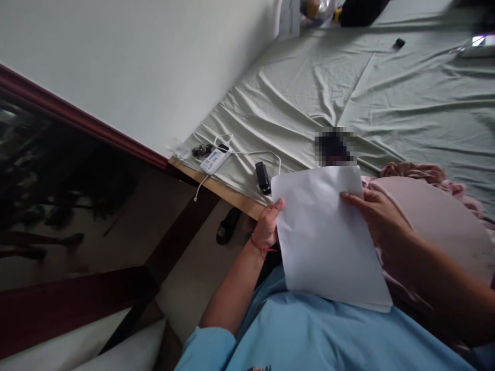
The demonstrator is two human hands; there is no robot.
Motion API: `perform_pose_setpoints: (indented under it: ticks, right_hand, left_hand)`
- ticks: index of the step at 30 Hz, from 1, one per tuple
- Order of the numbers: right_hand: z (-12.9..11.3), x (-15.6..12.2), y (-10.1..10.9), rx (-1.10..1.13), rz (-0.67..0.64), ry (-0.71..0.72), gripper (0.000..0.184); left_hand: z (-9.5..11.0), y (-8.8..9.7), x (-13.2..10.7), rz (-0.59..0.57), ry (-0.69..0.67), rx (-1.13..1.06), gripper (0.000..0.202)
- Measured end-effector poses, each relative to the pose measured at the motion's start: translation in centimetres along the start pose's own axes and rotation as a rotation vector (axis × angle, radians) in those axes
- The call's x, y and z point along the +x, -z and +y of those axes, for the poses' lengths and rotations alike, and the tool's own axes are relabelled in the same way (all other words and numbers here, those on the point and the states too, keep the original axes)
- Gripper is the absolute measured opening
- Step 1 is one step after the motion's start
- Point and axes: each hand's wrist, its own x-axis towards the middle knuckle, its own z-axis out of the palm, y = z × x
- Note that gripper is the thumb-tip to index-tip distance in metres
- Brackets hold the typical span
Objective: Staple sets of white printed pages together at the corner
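White paper sheets (pixel 325 237), seemingly a thin stack judging by the doubled lower edge, rest over my lap in front of a blue shirt. My left hand (pixel 268 224), with a red string at the wrist, pinches their left edge, thumb on top. On the opposite edge, near the upper right corner, my right hand (pixel 377 208) grips the paper with its thumb on the face. The fingers under the paper are hidden. A black stapler-like object (pixel 263 178) lies on the bed just beyond the upper left corner.
A pale green sheet (pixel 294 103) covers the bed. Near its wooden edge lie a white cable (pixel 255 152), a labelled white box (pixel 215 161) and small dark items (pixel 201 150). A pink round-edged object (pixel 441 221) is at right. A black shoe (pixel 228 226) sits on the floor.
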Motion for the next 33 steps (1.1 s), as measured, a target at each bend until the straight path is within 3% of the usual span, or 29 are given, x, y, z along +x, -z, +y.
perform_pose_setpoints:
  ticks: [2,3,6,8,10,11,15,18,26,33]
  right_hand:
    - [-0.2,0.9,0.2,-0.090,-0.009,-0.050,0.034]
    - [-0.5,1.5,0.3,-0.216,0.023,0.010,0.039]
    - [-1.9,3.6,-0.1,-0.755,0.277,0.485,0.070]
    - [-3.2,4.5,-1.3,-1.018,0.251,0.819,0.058]
    - [-4.5,4.9,-3.1,-1.144,0.127,0.989,0.034]
    - [-4.9,5.0,-4.2,-1.174,0.070,1.012,0.033]
    - [-5.5,5.2,-7.7,-1.250,-0.120,1.036,0.031]
    - [-5.3,5.6,-8.7,-1.280,-0.214,0.952,0.033]
    - [-5.6,6.0,-9.6,-1.258,-0.249,0.768,0.032]
    - [-5.4,6.1,-10.3,-1.072,-0.264,0.696,0.029]
  left_hand:
    - [0.0,0.0,0.3,0.023,0.036,0.008,0.057]
    - [-0.1,0.1,0.3,0.028,0.043,0.009,0.056]
    - [-0.3,0.0,0.5,0.026,0.028,0.012,0.058]
    - [-0.5,-0.1,0.6,0.039,0.008,0.019,0.061]
    - [-0.6,-0.4,0.7,0.058,-0.011,0.021,0.065]
    - [-0.7,-0.5,0.8,0.067,-0.026,0.017,0.065]
    - [-0.7,-0.8,0.9,0.078,-0.064,-0.002,0.061]
    - [-0.7,-0.8,1.0,0.129,-0.074,-0.028,0.063]
    - [-1.5,-0.5,1.1,0.086,-0.098,0.037,0.064]
    - [-1.2,-0.4,1.2,0.073,-0.061,0.157,0.074]
